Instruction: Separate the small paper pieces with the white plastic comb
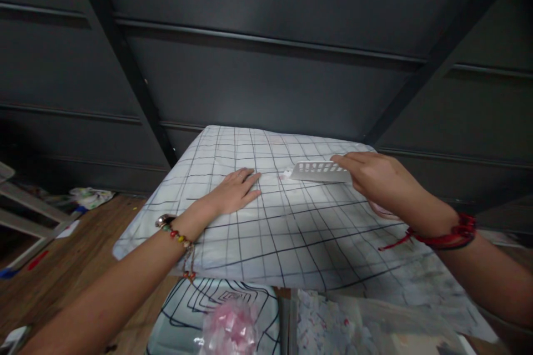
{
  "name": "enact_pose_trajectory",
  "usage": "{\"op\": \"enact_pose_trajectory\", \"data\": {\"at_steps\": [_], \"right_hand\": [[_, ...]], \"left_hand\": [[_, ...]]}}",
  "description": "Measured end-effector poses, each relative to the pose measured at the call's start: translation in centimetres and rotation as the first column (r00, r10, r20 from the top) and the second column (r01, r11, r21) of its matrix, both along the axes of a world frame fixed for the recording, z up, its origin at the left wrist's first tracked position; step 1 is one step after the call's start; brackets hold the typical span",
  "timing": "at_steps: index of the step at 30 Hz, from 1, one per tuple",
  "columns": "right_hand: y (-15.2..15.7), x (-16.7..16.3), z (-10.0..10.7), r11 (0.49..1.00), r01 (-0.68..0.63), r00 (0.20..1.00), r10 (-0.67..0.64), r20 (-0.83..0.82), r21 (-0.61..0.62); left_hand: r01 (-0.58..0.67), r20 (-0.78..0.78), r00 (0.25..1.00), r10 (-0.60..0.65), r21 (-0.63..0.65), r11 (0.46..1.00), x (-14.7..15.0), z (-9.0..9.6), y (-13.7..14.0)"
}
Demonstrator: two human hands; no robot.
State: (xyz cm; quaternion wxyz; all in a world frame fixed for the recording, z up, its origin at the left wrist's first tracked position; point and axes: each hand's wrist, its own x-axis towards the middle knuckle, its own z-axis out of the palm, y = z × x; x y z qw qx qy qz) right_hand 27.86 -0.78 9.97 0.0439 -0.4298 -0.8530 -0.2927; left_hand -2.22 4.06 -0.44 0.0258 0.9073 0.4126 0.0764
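Observation:
My left hand (237,191) lies flat on the checked tablecloth (266,244), fingers spread and holding nothing. In my right hand (372,175) is a white plastic basket (320,171) with a slotted side, gripped by its right end and resting low over the cloth. At the basket's left end sits a small whitish piece (286,173), too small to make out. Partly hidden under my right wrist is a pinkish object (383,212) on the table; its kind cannot be told.
A dark panelled wall (258,83) stands behind the table. At the near edge are a patterned cushioned seat (170,321), a clear bag with pink contents (231,327) and a translucent bin (400,321). A pale chair frame (33,227) stands on the wooden floor at left.

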Motion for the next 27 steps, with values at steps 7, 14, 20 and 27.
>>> {"op": "enact_pose_trajectory", "data": {"at_steps": [7, 14, 20, 27], "right_hand": [[-0.2, -0.9, -0.3, 0.997, 0.038, 0.999, -0.036, -0.039, 0.062], [-0.2, -1.9, -0.7, 0.997, -0.043, 0.999, 0.045, -0.028, 0.068], [-0.6, -1.2, -0.6, 0.998, -0.063, 0.988, 0.064, -0.141, 0.013], [-0.4, 0.6, -0.3, 0.992, 0.067, 0.989, -0.052, -0.137, 0.105]], "left_hand": [[-0.004, 0.028, 1.0, 0.004, -0.023, 1.0, -0.1, -0.1, 0.1], [0.0, 0.03, 1.0, 0.001, -0.03, 1.0, -0.1, 0.1, 0.0], [0.011, 0.056, 0.998, -0.01, -0.025, 1.0, -0.1, -0.1, 0.1], [0.025, 0.058, 0.998, -0.025, 0.001, 1.0, -0.1, -0.2, 0.2]]}}
